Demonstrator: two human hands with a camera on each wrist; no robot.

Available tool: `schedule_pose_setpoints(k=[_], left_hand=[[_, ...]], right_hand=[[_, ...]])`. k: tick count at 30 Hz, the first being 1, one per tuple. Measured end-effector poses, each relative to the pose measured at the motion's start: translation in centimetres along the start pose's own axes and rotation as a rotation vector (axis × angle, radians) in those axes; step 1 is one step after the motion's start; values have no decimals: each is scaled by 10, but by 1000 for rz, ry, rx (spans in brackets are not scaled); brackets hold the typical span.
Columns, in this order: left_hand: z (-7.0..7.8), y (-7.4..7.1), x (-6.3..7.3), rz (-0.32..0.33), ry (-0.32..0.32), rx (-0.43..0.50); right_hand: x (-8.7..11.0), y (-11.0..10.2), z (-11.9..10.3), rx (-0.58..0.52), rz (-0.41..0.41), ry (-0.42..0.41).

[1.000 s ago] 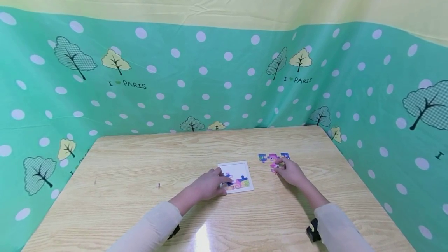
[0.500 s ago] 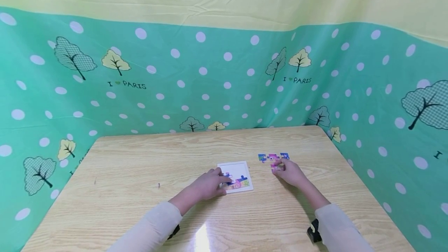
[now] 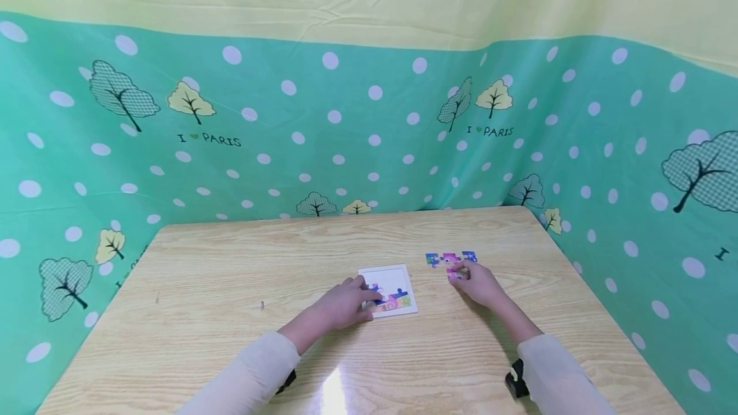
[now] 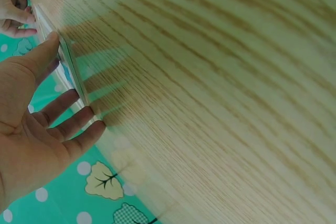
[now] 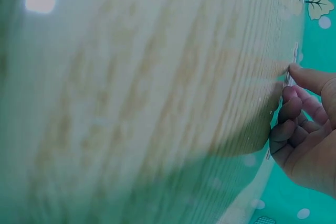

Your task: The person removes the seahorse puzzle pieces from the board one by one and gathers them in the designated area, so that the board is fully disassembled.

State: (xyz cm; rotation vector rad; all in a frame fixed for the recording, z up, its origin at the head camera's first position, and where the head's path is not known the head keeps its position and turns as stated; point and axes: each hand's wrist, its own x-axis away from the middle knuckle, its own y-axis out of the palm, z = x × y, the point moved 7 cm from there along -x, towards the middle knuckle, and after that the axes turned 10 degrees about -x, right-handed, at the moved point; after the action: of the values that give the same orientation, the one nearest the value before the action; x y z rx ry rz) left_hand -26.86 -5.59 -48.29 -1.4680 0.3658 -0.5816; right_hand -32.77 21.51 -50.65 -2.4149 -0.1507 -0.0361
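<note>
A pink piece [image 3: 452, 275] lies within the right grip [image 3: 478, 282].
</note>
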Motion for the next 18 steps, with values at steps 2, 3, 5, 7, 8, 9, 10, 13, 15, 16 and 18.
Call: schedule_pose_setpoints(k=[2,3,5,7,8,9,10,13,15,16,18], left_hand=[[0,0,0,2,1,-2],[0,1,-1,3,2,-3],[-1,1,-1,4,3,-3],[-1,2,0,4,5,-3],[-1,2,0,4,5,-3],[-1,2,0,4,6,-3],[-1,2,0,3,6,-2],[-1,2,0,8,10,2],[-1,2,0,14,14,2],[-1,2,-1,17,16,0],[-2,2,-1,22,19,-5]], right_hand=[[0,0,1,7,0,3],[0,0,1,10,-2,3],[0,1,1,12,-4,5],[0,1,1,10,-6,7],[0,1,2,8,-5,11],[0,1,2,7,-7,9],[0,1,2,3,-7,12],[0,1,1,-4,-6,9],[0,0,0,-9,-5,1],[0,0,-1,-8,-4,-4],[0,-1,-2,-5,0,-13]])
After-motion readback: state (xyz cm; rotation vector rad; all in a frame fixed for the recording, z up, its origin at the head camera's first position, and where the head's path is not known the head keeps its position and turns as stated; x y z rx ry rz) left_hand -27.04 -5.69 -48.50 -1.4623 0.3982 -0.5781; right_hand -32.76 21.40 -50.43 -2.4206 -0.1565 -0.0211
